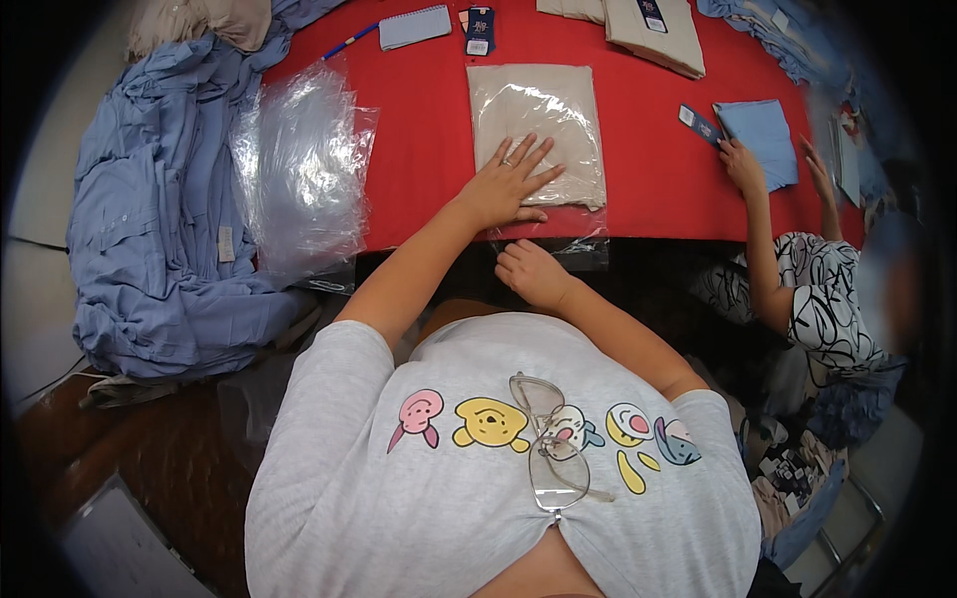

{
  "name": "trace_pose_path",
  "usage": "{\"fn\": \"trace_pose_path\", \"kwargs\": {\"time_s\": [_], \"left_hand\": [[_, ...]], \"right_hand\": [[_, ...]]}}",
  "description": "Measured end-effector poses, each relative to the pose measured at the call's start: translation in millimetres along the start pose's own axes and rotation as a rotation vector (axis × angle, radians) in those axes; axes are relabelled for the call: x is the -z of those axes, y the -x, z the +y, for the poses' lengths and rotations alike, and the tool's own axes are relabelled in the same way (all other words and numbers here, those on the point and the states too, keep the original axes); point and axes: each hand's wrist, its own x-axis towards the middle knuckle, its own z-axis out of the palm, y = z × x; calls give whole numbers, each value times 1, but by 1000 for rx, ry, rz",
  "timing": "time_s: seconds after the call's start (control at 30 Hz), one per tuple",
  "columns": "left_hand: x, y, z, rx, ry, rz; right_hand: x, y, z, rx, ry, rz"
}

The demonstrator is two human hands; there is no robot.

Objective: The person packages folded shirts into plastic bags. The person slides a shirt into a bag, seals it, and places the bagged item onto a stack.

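Left hand (508, 184) lies flat, fingers spread, palm down on the lower part of a folded beige garment in a clear plastic bag (536, 130), which lies on the red table (429, 130) near its front edge. Right hand (533, 272) is curled at the bag's open flap (568, 244), which hangs over the table edge; its grip looks closed on the plastic, though the fingertips are hidden so I can't be sure. Stack of empty clear bags (299, 164) lies left of the garment, partly over a heap of blue shirts (159, 199). At the far side: a small blue notepad (415, 26) with a blue pen (349, 42) beside it, a dark hang tag (479, 30), and more folded beige garments (653, 32). To the right, another person's hand (743, 164) rests on a folded light-blue garment (763, 135), with a dark tag (698, 122) just beside it. Glasses (548, 439) hang from the grey shirt collar.
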Motion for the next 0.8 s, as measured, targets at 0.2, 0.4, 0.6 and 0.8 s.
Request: {"fn": "trace_pose_path", "kwargs": {"time_s": [0.2,0.4,0.6,0.8], "left_hand": [[14,1,2,18,181,-34],[17,-28,-29,285,281,256],[12,-65,-49,578,149,386],[5,-58,-29,517,68,327]], "right_hand": [[31,4,11,73,-75,12],[129,-52,60,24,32,377],[139,-100,148,-447,-122,506],[51,-60,192,-633,49,151]]}}
